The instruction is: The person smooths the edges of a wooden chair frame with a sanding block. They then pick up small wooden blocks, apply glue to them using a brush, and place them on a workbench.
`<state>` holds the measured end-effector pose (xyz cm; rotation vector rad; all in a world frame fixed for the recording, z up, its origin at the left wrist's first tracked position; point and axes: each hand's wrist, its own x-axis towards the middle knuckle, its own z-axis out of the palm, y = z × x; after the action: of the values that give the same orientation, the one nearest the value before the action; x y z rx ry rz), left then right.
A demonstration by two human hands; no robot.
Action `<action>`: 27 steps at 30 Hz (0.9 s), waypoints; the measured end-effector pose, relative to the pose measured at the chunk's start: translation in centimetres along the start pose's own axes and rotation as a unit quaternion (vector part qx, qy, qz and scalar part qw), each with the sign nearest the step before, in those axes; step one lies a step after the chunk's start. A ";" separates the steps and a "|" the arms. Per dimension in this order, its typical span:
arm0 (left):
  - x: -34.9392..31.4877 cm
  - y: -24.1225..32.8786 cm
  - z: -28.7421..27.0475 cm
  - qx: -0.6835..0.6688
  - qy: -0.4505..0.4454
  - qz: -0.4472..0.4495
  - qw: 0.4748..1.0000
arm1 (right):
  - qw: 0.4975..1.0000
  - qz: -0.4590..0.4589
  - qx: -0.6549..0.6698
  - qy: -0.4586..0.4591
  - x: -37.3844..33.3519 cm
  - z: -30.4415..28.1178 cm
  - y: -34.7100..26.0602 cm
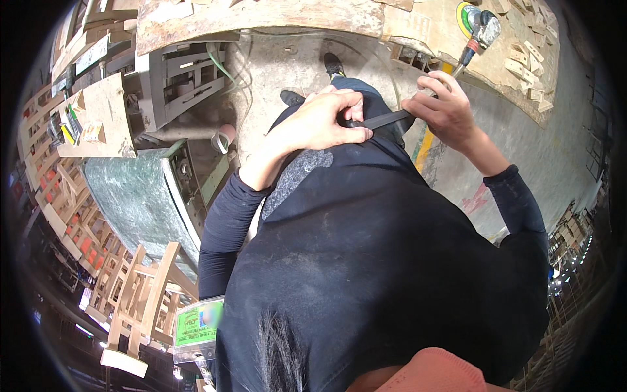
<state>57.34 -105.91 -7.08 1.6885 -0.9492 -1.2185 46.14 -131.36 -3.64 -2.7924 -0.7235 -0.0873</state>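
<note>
Now both hands are up in front of the dark apron: the left hand (323,124) is curled tight, fingers pinching one end of a flat black strip (382,120), while the right hand (444,104) grips the other end, so the strip runs between them. Beyond, an air sander (480,26) lies on the worn wooden workbench (261,16), with small wooden blocks (532,65) scattered beside it.

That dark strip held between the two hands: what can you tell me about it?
The strip is thin, flat and dark, nearly black, and looks like a band or strap; its material is unclear. It runs almost level, rising slightly toward the right hand, which pinches one end. The left hand grips the other end, hiding it under the fingers. It is stretched straight between them, in front of the person's dark clothing.
</note>
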 end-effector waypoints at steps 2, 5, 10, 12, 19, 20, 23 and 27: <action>-0.1 0.2 -0.4 -0.008 -0.012 -0.002 1.000 | 1.000 0.000 -0.018 0.002 -0.4 -0.5 0.4; -0.2 0.6 -0.6 0.001 -0.026 -0.005 1.000 | 0.999 0.022 -0.023 0.002 -1.4 -1.3 0.6; -0.4 0.0 -0.1 0.034 -0.001 0.037 0.999 | 0.996 0.073 0.032 -0.045 -3.2 -0.6 -0.4; -0.4 -0.3 -0.8 0.026 -0.017 0.059 0.998 | 0.992 0.092 0.067 -0.061 -3.3 -0.2 -1.2; -3.5 -1.0 -5.0 -0.137 0.150 -0.038 0.978 | 0.907 0.248 0.274 -0.204 -2.3 -4.4 2.0; -3.5 -1.9 -5.7 -0.148 0.190 -0.046 0.969 | 0.920 0.242 0.255 -0.174 -1.2 -5.2 3.8; -4.5 -6.0 -6.2 -0.161 0.285 -0.060 0.943 | 0.889 0.365 0.275 0.032 0.7 -4.4 9.0; -5.4 -6.8 -5.2 -0.194 0.345 -0.118 0.910 | 0.868 0.469 0.144 0.071 3.0 -3.5 15.2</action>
<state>61.69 -97.48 -10.51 1.7371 -0.0635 -0.7751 56.14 -143.68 -3.43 -2.4913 0.6402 0.0027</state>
